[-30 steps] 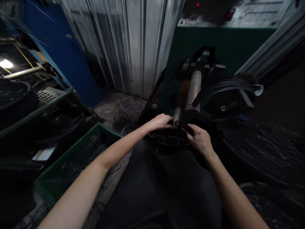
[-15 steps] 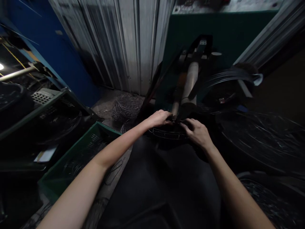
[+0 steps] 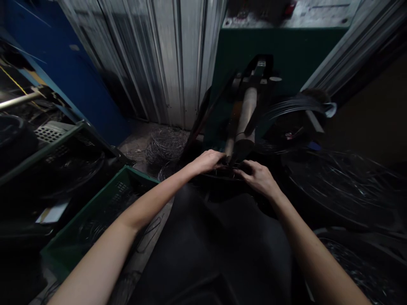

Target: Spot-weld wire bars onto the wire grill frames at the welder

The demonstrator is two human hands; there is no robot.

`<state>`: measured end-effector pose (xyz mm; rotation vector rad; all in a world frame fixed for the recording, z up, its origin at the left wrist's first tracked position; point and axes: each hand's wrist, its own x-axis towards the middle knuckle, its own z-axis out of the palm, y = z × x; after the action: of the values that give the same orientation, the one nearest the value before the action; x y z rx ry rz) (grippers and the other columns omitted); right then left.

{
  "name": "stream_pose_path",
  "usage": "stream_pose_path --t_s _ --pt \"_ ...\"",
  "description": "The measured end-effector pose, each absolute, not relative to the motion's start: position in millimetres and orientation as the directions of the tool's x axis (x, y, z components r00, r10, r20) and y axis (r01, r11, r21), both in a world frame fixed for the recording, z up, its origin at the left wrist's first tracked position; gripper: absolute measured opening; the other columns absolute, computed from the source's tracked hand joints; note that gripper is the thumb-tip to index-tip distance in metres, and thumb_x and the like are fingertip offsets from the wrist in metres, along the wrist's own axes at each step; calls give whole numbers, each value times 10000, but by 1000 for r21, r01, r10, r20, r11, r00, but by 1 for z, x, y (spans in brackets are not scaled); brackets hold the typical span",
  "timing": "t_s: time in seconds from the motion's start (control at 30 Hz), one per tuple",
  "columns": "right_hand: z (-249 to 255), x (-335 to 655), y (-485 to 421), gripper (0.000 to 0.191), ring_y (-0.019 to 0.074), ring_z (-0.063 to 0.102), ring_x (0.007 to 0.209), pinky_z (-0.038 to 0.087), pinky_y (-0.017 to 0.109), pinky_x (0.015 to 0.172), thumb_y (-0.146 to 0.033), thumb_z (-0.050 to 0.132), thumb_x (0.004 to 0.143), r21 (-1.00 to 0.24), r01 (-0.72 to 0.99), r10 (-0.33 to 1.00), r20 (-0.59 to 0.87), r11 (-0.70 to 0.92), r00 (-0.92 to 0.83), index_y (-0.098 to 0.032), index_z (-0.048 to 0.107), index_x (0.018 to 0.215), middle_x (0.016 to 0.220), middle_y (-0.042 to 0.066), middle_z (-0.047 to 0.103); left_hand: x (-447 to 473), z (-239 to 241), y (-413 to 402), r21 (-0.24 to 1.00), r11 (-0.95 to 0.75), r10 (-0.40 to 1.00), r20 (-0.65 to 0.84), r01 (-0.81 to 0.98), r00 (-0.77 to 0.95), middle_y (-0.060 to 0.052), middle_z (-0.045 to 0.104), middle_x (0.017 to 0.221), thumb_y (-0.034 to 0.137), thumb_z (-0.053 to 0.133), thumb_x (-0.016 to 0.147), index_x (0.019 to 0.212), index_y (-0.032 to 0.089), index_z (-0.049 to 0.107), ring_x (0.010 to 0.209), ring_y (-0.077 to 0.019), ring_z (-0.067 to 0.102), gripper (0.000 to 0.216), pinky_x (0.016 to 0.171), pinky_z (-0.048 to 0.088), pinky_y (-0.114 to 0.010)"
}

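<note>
My left hand [image 3: 209, 162] and my right hand [image 3: 260, 177] face each other at the lower end of a machine's metal arm. Between them they pinch a wire ring [image 3: 219, 175], one hand on each side. The ring lies nearly edge-on, dark and hard to make out. Directly above it a thin upright rod [image 3: 229, 146] comes down beside a thick pale metal cylinder [image 3: 248, 111]. Whether the rod touches the wire I cannot tell. My fingertips are partly lost in shadow.
Behind stands the green machine body [image 3: 280, 44]. Tangled wire [image 3: 163, 146] lies on the floor. To the left are a green crate [image 3: 85, 203] and a blue panel [image 3: 68, 70]. Coiled wire [image 3: 288, 103] hangs at right, above a wide dark tub with wires [image 3: 337, 186].
The wire ring has tilted from a visible double-wire loop to nearly edge-on. Both hands stay close to the rod, and the whole view has shifted slightly.
</note>
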<state>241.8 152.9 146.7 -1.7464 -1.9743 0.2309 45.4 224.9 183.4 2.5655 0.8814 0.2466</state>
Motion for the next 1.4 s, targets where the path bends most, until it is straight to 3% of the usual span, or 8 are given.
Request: stream_pose_path --t_s 0.17,0.57,0.7,0.83,1.03,1.2,1.3,1.4 --pt "150 243 154 202 183 584 841 424 289 757 -364 513 827 -521 838 975 212 165 -60 -196 620 863 902 48 641 45 180 230 476 -669 649 -1 571 761 -65 671 945 319 575 810 1009 154 619 874 -191 617 262 720 436 -230" --pt "154 238 152 196 180 604 792 453 291 724 -355 536 805 -583 791 967 250 183 -40 -194 629 867 861 43 661 47 177 240 547 -634 632 -41 546 774 -47 674 876 316 613 774 982 139 641 787 -147 603 274 659 403 -205" --pt "159 256 134 200 157 604 774 454 268 722 -319 551 800 -648 743 943 326 170 68 -203 625 946 874 29 660 50 182 241 521 -625 644 -77 582 761 -46 661 834 375 642 744 927 111 645 757 -143 584 322 623 368 -208" --pt "142 289 119 184 178 593 799 452 298 749 -278 538 792 -572 818 930 332 65 159 -196 625 932 907 52 637 50 184 241 516 -632 638 -76 578 766 -51 652 853 370 626 752 921 103 630 761 -143 572 316 609 348 -209" --pt "122 295 119 153 184 574 771 440 287 716 -285 523 818 -453 886 951 306 96 53 -167 611 862 853 72 597 33 175 240 582 -598 607 -122 552 786 -31 648 868 352 621 771 947 115 620 793 -141 581 296 656 389 -205" --pt "128 266 102 185 145 529 668 370 237 587 -279 452 875 -320 930 951 299 183 -85 -179 601 829 767 52 567 17 179 221 460 -659 651 -50 596 758 -86 616 1052 395 640 764 1092 125 599 966 -193 580 427 829 424 -251" --pt "128 245 95 157 149 539 700 342 230 560 -234 469 857 -234 958 969 219 167 -116 -179 614 830 781 57 578 29 172 203 389 -705 648 10 594 762 -120 595 1120 406 649 755 1192 117 543 1031 -224 561 535 883 418 -285" --pt "135 233 101 136 165 567 757 370 233 594 -208 512 822 -244 960 990 56 138 -128 -172 639 857 819 62 609 44 155 192 412 -721 560 -129 558 819 -99 640 1046 303 661 748 1133 122 582 978 -217 585 433 821 432 -267"
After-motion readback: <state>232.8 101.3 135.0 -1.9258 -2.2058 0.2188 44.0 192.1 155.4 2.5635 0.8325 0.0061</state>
